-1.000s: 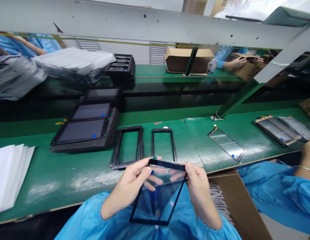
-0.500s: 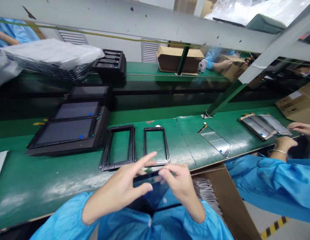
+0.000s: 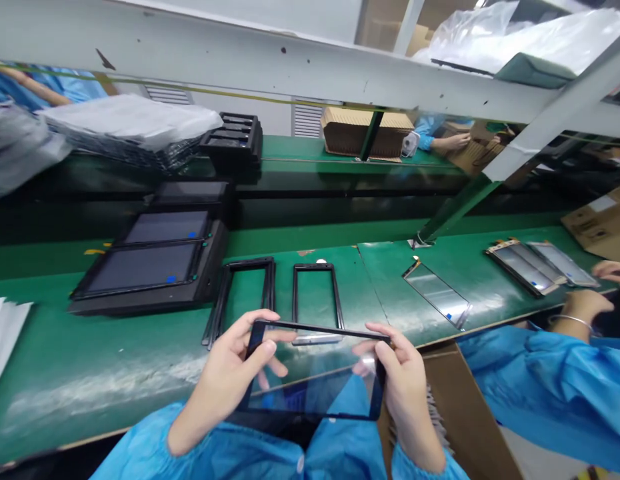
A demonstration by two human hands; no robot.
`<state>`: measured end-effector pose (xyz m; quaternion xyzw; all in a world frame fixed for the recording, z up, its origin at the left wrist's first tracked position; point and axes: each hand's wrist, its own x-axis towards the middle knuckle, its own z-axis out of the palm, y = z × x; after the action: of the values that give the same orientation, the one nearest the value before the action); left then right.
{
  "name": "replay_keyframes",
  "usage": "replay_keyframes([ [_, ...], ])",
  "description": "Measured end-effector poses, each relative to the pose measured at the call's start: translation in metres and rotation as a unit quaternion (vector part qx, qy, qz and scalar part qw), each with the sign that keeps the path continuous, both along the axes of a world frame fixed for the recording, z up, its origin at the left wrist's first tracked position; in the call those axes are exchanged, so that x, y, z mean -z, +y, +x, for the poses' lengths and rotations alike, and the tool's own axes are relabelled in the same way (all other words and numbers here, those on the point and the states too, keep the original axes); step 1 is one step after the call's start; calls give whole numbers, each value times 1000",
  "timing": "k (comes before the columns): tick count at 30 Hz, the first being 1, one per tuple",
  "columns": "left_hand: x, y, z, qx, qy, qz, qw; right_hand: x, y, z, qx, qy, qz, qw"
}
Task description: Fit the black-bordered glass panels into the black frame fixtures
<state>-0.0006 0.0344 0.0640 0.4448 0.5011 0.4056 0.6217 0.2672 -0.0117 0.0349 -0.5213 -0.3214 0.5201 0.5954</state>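
A clear glass touch panel with a black border (image 3: 317, 327) is held lengthwise and tilted above the bench's front edge. My left hand (image 3: 235, 367) grips its left end, thumb on the near face and fingers showing through the glass. At the right end my right hand (image 3: 403, 373) grips it the same way. Just beyond the panel lies a single black frame (image 3: 339, 293) on the green bench. Left of that is a small stack of black frames (image 3: 271, 287).
Dark screens in frames (image 3: 145, 267) rest on a black tray at left. A lone glass panel (image 3: 435, 290) lies right of centre. A co-worker's hand (image 3: 585, 310) is near more screens (image 3: 525, 263). Below the bench edge stands an open carton (image 3: 470, 407). A post (image 3: 455, 210) rises behind.
The glass panel has come up into full view, turned lengthwise. My left hand, spread before, now grips its left end; my right hand has moved right along it. The view has shifted slightly.
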Motion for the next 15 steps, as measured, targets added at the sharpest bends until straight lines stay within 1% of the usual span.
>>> replay_keyframes([
  [3, -6, -2, 3, -13, -3, -2, 1000, -7, 0, -9, 21, -29, -7, 999],
  [5, -8, -3, 2, -22, -6, -3, 1000, -10, 0, -10, 31, -43, -11, 999],
  [7, -7, -2, -2, -19, -10, -5, 1000, -10, -2, -7, 37, -54, -16, 998],
  [9, -3, -1, -5, 0, -27, -1, 1000, -9, -3, -3, 42, -59, -19, 997],
  [11, 1, -2, -5, 20, -84, 9, 996, -5, -1, 0, 69, -47, -10, 996],
  [13, 5, -5, 1, 23, -166, 16, 986, 1, 6, -1, 107, -12, 13, 994],
  [15, 8, -7, 9, -13, -217, 20, 976, 9, 19, -9, 111, 35, 34, 993],
])
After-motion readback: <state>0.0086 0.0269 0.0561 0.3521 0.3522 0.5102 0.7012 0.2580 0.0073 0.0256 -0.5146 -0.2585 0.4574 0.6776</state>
